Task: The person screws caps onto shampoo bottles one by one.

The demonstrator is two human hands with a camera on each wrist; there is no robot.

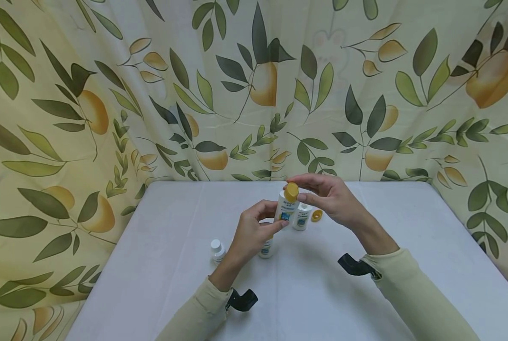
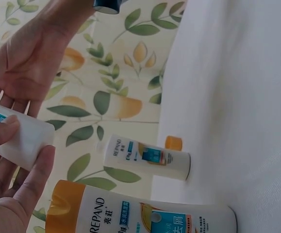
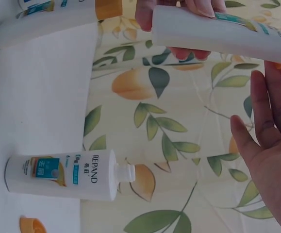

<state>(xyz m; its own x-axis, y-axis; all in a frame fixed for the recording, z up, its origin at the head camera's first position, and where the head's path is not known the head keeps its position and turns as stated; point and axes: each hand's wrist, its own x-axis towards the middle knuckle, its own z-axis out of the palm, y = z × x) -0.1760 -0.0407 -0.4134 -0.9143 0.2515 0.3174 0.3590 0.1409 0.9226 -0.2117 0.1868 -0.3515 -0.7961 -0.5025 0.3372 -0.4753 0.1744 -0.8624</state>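
Note:
A white shampoo bottle [image 1: 285,209] with a blue label and a yellow cap [image 1: 291,192] is held tilted above the table. My left hand [image 1: 254,229] grips its lower body between thumb and fingers. At the top, my right hand [image 1: 332,199] has thumb and fingers at the cap, which sits on the bottle. Just behind stands an uncapped shampoo bottle [image 3: 62,174], its white neck showing, with a loose yellow cap [image 1: 317,216] on the table beside it. Partly hidden by my left hand is another yellow-capped bottle [image 2: 145,213].
A smaller white bottle [image 1: 217,251] with a white cap stands left of my left forearm. The white-covered table [image 1: 173,222] ends at a patterned curtain [image 1: 245,94] along its far edge. Each wrist wears a black camera mount.

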